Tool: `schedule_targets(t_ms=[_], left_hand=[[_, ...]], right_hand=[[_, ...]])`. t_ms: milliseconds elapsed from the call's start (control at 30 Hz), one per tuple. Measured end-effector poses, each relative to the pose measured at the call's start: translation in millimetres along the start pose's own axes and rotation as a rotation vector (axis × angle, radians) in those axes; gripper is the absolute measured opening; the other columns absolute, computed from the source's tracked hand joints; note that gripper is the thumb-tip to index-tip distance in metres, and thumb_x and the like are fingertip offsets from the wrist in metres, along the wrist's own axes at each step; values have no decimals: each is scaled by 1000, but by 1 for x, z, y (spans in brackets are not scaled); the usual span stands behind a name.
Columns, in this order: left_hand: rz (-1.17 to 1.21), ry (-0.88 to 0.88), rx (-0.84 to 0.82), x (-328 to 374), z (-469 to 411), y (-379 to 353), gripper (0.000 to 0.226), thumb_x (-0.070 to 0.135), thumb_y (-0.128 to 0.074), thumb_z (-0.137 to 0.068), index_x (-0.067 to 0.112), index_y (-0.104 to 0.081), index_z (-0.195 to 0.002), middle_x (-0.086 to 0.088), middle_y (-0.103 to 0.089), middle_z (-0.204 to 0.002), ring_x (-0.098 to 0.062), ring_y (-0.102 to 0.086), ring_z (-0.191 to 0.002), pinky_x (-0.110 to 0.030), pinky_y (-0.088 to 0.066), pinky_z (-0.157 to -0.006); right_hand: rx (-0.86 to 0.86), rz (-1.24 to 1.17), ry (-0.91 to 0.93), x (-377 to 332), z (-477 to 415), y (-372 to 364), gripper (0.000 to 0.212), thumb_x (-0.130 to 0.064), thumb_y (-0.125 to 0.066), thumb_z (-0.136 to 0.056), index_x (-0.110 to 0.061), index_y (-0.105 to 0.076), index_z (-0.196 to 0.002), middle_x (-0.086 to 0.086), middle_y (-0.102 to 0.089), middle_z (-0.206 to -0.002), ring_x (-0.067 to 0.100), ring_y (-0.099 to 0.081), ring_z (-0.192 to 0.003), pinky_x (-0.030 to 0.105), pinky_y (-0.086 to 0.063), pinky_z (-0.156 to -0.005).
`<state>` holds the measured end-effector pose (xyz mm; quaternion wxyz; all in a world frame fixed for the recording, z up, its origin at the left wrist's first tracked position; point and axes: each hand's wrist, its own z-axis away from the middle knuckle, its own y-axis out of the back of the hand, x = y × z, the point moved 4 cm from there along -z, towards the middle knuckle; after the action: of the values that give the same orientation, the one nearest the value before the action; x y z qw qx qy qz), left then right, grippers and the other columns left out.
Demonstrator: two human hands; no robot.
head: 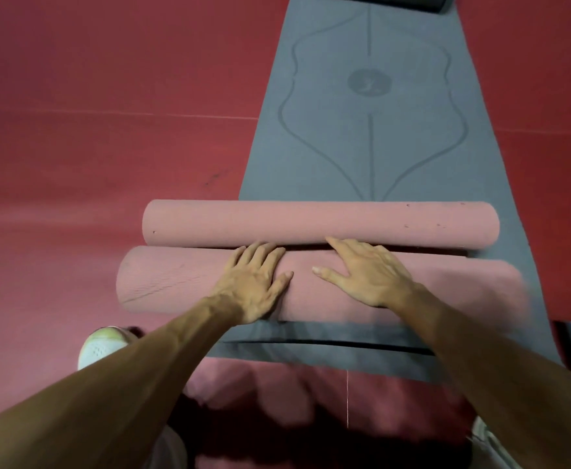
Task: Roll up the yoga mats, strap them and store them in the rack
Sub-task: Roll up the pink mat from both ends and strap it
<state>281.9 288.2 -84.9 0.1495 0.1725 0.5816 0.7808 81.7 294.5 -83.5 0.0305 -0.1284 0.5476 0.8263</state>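
The left hand [260, 282] and right hand [368, 275] are pressing flat, fingers straight and gripping nothing, side by side on the middle of the nearer pink roll [176, 282], which is lying crosswise on the grey mat [379, 147], just short of the farther pink roll [311, 221].

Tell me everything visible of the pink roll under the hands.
The nearer pink roll is a matte, finely textured, foam-like rolled mat lying crosswise on the flat grey mat, its left end reaching onto the red floor, right end blurred. The left hand and right hand rest on top. A slimmer pink roll lies close beyond it. No strap shows.
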Motion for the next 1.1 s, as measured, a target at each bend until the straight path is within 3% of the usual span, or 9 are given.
schedule_targets(t_ms=[167,300,433,567,667,733,867,1000,1100], left_hand=[[48,1,23,-6,-19,2,92,62,11,-74,24,-31,-147,-1,-22,-157,-17,-12,-147,-34,-5,-118],[67,13,39,-13,-40,5,90,63,10,-75,28,-34,-144,0,-22,-158,-15,-13,-147,-33,-8,-119],[121,57,51,-20,-63,8,75,62,-4,-85,27,-36,-144,-2,-18,-159,-13,-13,-147,-30,-6,-118],[194,83,23,-29,-86,12,57,51,-28,-98,21,-29,-147,-5,-10,-161,-14,-7,-148,-32,-4,-119],[291,87,36,-34,-102,18,65,45,-38,-97,14,-17,-151,-7,-10,-160,-16,-7,-148,-32,-6,-120],[336,93,29,-38,-112,21,67,42,-39,-98,12,-14,-151,-7,-8,-161,-16,-5,-148,-31,-6,-120],[330,96,12,-43,-127,23,67,43,-35,-97,10,-15,-151,-7,-7,-161,-18,-4,-148,-32,-5,-120],[278,92,79,-43,-136,28,60,36,-32,-101,8,-18,-151,-8,-11,-160,-18,-6,-148,-35,-8,-120],[259,90,146,-44,-137,34,53,32,-29,-102,9,-24,-150,-5,-17,-159,-17,-12,-147,-36,-12,-120]], right_hand=[[107,-6,5,4,-14,6,82,-77,-19,-84,-27,-27,-149,-4,-41,-147,18,-37,-134,38,-28,-111],[214,5,7,9,-31,14,62,-57,-35,-96,-19,-37,-144,3,-47,-139,23,-42,-129,39,-32,-108],[380,-39,-49,9,-37,15,45,-40,-37,-95,-10,-63,-115,12,-60,-108,33,-57,-105,45,-45,-90],[421,18,10,1,-32,15,47,-43,-33,-90,-14,-69,-99,7,-62,-93,31,-59,-89,44,-48,-78],[374,104,58,1,-28,15,58,-58,-34,-87,-15,-66,-111,7,-62,-103,30,-58,-92,44,-44,-84],[334,144,87,-1,-26,15,76,-70,-34,-81,-14,-60,-125,9,-61,-117,31,-57,-104,47,-40,-93],[215,259,121,-8,-25,11,120,-89,-43,-50,-7,-45,-138,18,-52,-132,35,-50,-120,58,-35,-101],[-3,340,153,-3,-38,21,139,-78,-72,-45,-11,-12,-151,11,-25,-150,29,-27,-137,52,-22,-110],[-1,320,151,-2,-46,29,133,-72,-76,-49,-17,-10,-152,6,-23,-149,24,-26,-136,47,-22,-109]])
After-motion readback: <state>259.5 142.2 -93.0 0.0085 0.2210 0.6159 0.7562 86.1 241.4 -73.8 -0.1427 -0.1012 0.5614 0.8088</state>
